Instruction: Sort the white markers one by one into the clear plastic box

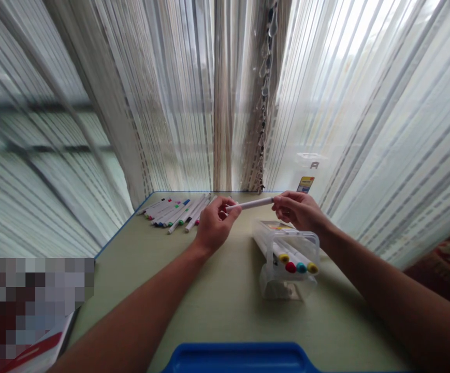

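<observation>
Both of my hands hold one white marker (250, 204) level above a pale green table (217, 300). My left hand (214, 226) pinches its left end, fingers closed. My right hand (299, 211) grips its right end, fingers closed as well. Just below my right hand lies a clear plastic marker case (287, 259) on its side, with several markers in it; their yellow, red and teal caps face me. A row of several white markers (178, 211) with coloured caps lies spread on the table at the far left.
Sheer striped curtains (225, 93) hang close behind the table on all far sides. A blue plastic edge (240, 357) sits at the near table edge. A small yellow label (305, 184) stands behind my right hand. A white and red object (42, 349) lies at the lower left.
</observation>
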Tool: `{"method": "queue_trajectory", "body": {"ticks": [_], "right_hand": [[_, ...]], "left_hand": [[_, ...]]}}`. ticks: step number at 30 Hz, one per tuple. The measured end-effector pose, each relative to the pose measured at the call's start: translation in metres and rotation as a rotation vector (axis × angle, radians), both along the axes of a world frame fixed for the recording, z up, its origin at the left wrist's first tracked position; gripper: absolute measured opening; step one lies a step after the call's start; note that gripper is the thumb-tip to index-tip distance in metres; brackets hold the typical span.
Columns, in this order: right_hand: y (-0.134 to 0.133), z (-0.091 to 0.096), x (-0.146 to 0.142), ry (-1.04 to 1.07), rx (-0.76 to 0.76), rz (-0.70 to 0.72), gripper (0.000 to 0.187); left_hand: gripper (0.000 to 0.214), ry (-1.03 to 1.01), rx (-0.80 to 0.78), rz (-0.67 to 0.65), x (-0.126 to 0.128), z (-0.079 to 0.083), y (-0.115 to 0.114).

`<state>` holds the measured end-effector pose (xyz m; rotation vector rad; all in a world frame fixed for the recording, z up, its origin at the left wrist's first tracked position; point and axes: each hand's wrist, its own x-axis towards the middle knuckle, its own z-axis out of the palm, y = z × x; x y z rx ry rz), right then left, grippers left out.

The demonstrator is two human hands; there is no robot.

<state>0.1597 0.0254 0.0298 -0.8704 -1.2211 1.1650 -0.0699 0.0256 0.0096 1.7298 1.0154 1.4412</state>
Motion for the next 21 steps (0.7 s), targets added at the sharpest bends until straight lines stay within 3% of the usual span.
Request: {"method": "queue_trajectory", "body": {"ticks": [21], "right_hand": [[0.0013, -0.0012, 0.0012, 0.009, -0.015, 0.005, 0.029]], "left_hand": [[0.019, -0.026, -0.034, -0.016, 0.0008, 0.0016, -0.0016]]}}
